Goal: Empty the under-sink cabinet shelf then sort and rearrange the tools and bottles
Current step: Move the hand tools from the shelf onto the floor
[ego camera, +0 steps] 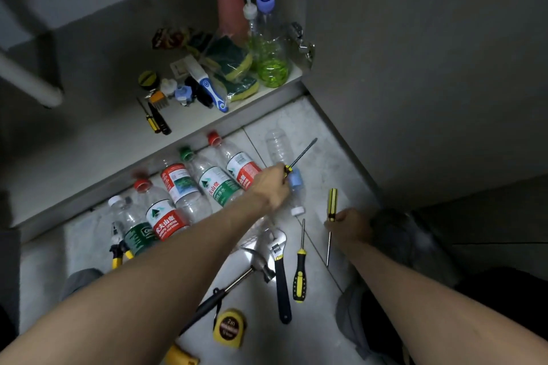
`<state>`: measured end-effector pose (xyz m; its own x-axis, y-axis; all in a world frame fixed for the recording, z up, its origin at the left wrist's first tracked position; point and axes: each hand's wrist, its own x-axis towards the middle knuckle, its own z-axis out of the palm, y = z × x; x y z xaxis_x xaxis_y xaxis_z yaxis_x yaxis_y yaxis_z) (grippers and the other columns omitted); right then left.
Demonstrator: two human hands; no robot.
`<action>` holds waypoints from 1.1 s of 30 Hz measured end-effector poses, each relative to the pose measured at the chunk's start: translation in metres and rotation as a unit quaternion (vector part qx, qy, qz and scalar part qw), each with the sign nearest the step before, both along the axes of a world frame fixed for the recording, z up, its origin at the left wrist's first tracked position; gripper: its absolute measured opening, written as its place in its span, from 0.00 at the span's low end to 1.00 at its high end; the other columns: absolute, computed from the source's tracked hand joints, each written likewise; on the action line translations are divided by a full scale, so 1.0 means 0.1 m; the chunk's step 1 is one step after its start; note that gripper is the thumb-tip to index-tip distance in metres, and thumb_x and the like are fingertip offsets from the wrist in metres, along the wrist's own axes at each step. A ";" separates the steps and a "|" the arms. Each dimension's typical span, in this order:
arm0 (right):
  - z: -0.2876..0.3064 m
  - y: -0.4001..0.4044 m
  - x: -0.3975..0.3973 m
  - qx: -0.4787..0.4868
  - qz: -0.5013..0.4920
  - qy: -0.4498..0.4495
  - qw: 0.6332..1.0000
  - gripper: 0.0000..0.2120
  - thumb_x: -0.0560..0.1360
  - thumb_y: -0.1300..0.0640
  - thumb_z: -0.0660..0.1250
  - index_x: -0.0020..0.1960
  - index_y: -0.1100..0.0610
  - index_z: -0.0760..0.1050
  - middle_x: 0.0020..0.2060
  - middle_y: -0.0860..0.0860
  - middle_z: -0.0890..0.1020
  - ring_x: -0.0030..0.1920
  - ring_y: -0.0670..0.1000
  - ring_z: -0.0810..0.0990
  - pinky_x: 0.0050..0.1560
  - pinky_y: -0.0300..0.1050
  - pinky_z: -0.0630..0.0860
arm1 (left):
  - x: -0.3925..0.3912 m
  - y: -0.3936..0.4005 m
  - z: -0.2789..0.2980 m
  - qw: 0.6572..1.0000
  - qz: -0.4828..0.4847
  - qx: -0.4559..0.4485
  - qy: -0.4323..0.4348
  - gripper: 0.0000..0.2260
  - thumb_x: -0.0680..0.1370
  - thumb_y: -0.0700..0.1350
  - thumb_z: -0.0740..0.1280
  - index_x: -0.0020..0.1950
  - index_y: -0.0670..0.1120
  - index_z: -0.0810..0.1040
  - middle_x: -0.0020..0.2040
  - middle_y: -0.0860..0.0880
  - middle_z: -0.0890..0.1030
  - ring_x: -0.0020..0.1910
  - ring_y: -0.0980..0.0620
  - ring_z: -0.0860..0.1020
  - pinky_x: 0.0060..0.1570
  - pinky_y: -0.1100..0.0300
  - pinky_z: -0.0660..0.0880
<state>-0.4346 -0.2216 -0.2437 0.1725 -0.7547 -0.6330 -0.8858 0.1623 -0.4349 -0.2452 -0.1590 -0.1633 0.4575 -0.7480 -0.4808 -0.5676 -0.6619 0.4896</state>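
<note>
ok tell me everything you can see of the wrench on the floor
The wrench is an adjustable one with a shiny metal head and a long dark handle bearing a yellow and black marking near the jaw. It lies flat on the floor, head away from the person, between the hammer and a yellow-and-black screwdriver. Neither hand touches it.

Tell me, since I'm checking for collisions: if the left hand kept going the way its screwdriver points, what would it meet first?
Probably nothing soon. The left hand grips a screwdriver pointing up-right over the floor tiles, past the clear bottle. The closed cabinet door looks first in line, though depth is unclear.
</note>
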 end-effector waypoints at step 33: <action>0.79 -0.24 1.28 -0.135 0.202 -0.078 0.967 0.05 0.75 0.52 0.63 0.45 0.50 0.77 0.50 0.57 0.83 0.51 0.62 0.80 0.46 0.45 0.73 | 0.45 0.96 0.21 0.986 0.005 -0.143 -0.085 0.08 0.76 0.39 0.61 0.49 0.50 0.78 0.48 0.52 0.80 0.48 0.50 0.77 0.48 0.54 0.75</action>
<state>-0.3061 -0.2452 -0.1646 0.5649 -0.7401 -0.3650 -0.7735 -0.3208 -0.5466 -0.2004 -0.0630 -0.1419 0.5219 -0.8365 -0.1670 -0.6512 -0.5172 0.5554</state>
